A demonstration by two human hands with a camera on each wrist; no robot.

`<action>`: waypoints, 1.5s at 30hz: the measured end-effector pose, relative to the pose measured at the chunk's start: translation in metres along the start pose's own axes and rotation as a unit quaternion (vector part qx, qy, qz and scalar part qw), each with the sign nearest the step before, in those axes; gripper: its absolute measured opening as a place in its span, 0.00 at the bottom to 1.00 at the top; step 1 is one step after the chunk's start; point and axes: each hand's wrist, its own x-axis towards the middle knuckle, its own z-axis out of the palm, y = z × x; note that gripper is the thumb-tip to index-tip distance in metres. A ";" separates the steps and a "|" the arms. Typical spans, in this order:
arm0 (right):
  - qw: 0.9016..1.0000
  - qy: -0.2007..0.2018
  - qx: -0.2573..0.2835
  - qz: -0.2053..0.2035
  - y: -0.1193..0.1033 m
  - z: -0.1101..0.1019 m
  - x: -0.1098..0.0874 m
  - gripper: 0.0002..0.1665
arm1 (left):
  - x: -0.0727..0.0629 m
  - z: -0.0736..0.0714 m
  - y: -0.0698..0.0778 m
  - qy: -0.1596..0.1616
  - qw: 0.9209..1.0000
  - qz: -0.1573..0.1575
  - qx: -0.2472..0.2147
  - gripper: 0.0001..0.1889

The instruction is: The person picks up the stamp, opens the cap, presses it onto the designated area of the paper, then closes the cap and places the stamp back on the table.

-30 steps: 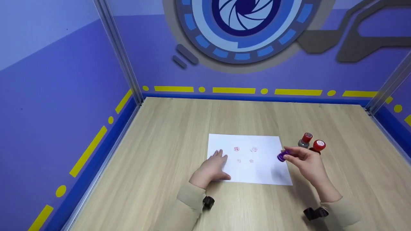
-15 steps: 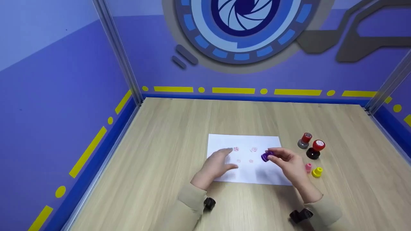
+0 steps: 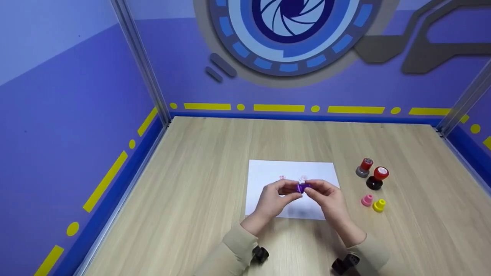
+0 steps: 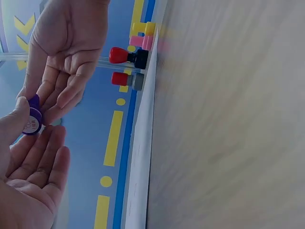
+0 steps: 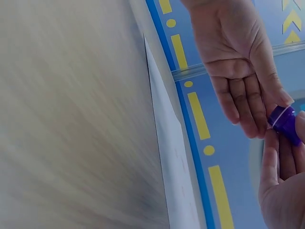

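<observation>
A small purple stamp (image 3: 302,188) is held up between both hands, over a white sheet of paper (image 3: 262,168). My left hand (image 3: 273,200) pinches its wider end between thumb and fingers. From the other side my right hand (image 3: 330,199) grips its narrower part. A round pale label shows on the end of the purple stamp (image 4: 32,123) in the left wrist view. In the right wrist view a white line rings the purple stamp (image 5: 284,121) near the left thumb. Two red prints show on the paper beyond the fingers; the hands cover its middle.
Right of the paper stand a red and grey stamp (image 3: 364,167) and a red and black stamp (image 3: 378,178). Closer to me are a pink stamp (image 3: 367,200) and a yellow stamp (image 3: 379,206). Blue panel walls (image 3: 184,65) border the wooden table (image 3: 207,153).
My right hand has carried the purple stamp leftward over the paper. My left hand has lifted off the sheet, moved right and taken hold of the stamp's other end.
</observation>
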 end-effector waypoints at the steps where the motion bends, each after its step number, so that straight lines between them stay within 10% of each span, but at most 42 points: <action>1: 1.000 0.003 0.002 -0.001 0.001 0.001 0.000 0.17 | 0.000 0.000 0.000 0.002 1.000 0.001 -0.001 0.15; 32: 0.995 0.015 -0.095 0.007 -0.006 -0.022 0.014 0.23 | 0.005 -0.018 -0.003 0.032 0.999 -0.024 0.012 0.14; 45: 0.934 0.001 -0.345 -0.095 0.001 -0.037 0.041 0.12 | 0.008 -0.026 -0.005 0.039 0.999 -0.027 0.000 0.17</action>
